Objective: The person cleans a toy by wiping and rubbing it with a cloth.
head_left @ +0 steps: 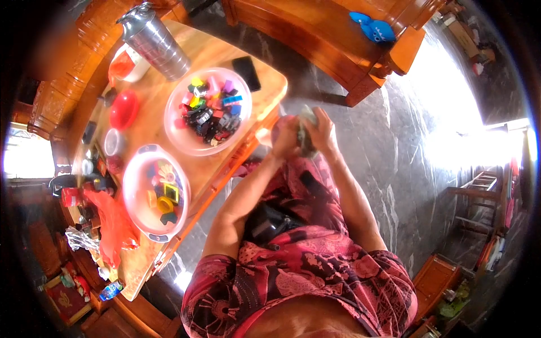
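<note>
Both my hands are raised together over the floor, just right of the wooden table's edge. A crumpled pale greenish cloth (306,132) is between them. My left hand (286,137) has its fingers closed against the cloth's left side. From the right, my right hand (321,130) wraps its fingers round the cloth. Nearest to them on the table (256,104) stands a round pink basin (176,143) of colourful toy blocks (217,107). A white and pink basin (131,194) with a few toy pieces stands closer to the table's near end.
A metal flask (156,48), a black phone (247,73), a red bowl (124,110) and a red plastic bag (112,225) lie or stand on the table. Beyond it is a wooden bench (315,50) with a blue item (378,31). A wooden ladder-like rack (479,194) stands right.
</note>
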{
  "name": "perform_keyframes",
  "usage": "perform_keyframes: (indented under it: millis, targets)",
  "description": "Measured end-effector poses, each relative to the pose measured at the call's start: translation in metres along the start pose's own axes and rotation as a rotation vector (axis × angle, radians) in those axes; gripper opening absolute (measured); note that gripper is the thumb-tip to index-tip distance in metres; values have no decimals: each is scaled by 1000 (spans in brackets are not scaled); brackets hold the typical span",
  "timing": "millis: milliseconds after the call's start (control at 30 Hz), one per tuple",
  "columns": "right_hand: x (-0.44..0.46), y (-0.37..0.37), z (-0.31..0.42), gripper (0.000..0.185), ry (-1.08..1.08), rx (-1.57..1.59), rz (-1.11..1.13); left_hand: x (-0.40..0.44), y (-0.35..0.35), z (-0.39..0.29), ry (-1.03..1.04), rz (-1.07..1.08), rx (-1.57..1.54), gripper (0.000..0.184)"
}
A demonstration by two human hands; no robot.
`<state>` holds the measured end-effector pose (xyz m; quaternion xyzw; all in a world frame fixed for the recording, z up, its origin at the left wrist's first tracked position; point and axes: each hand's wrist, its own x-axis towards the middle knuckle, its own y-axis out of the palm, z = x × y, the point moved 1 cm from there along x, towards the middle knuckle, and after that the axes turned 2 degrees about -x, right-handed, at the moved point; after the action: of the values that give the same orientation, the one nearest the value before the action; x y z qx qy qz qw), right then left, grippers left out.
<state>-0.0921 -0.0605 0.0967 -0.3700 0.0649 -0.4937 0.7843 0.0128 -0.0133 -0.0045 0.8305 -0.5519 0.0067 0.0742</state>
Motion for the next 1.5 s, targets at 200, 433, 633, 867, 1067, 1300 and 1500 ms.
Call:
perform_keyframes:
  millis: [200, 433, 633, 867, 1067, 1300, 1500]
  targets:
    - [14, 0, -3, 32, 69, -37, 61, -1, 5, 19, -254, -87, -571, 19]
    - [18, -2, 10, 40, 132, -201, 125, 11, -1, 69, -33, -12, -137, 17]
    - [-1, 0, 15, 36, 70, -153, 71, 3, 0, 50, -97, -3, -416, 17]
    - [-21, -7, 24, 41, -46, 42, 63, -13, 6, -26, -121, -68, -655, 11]
    - [-24, -7, 21, 44, -55, 125, 23, -10, 5, -12, -119, -120, -563, 12]
    - [-14, -4, 10, 40, -38, 90, 36, -2, 0, -14, -113, 95, -531, 19]
    - [-7, -1, 4, 33, 30, 67, -9, -7, -5, -21, 253, 159, 503, 24]
